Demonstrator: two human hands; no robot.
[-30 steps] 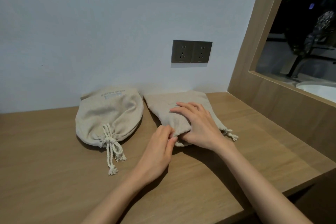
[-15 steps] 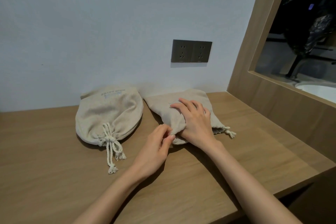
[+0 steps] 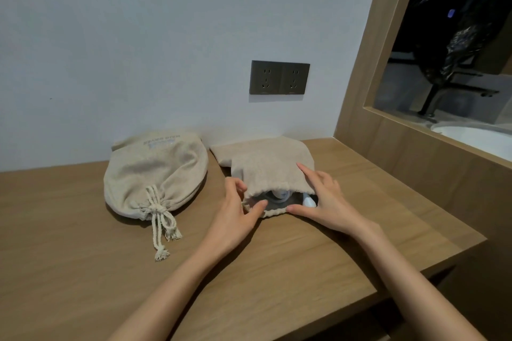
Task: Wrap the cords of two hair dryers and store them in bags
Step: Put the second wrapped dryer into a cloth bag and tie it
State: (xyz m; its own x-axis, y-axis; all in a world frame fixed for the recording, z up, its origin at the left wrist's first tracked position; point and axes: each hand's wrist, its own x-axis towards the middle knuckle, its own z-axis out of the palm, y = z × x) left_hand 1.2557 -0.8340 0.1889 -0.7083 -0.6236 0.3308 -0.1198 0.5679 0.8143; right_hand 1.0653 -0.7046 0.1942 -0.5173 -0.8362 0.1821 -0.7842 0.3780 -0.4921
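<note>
Fingers of the left hand [image 3: 235,210] and right hand [image 3: 328,202] are pinching opposite edges of the open bag [image 3: 268,166] at 12 o'clock, likely holding its mouth wide to seat the hair dryer [image 3: 279,199] inside, while the tied bag [image 3: 155,174] is lying at 10 o'clock.

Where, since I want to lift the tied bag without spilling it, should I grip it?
Probably best to grip the tied bag at its cinched neck, just behind the knot, coming from the near side. The neck is gathered narrow and points toward you; the body is wide and bulging.
</note>
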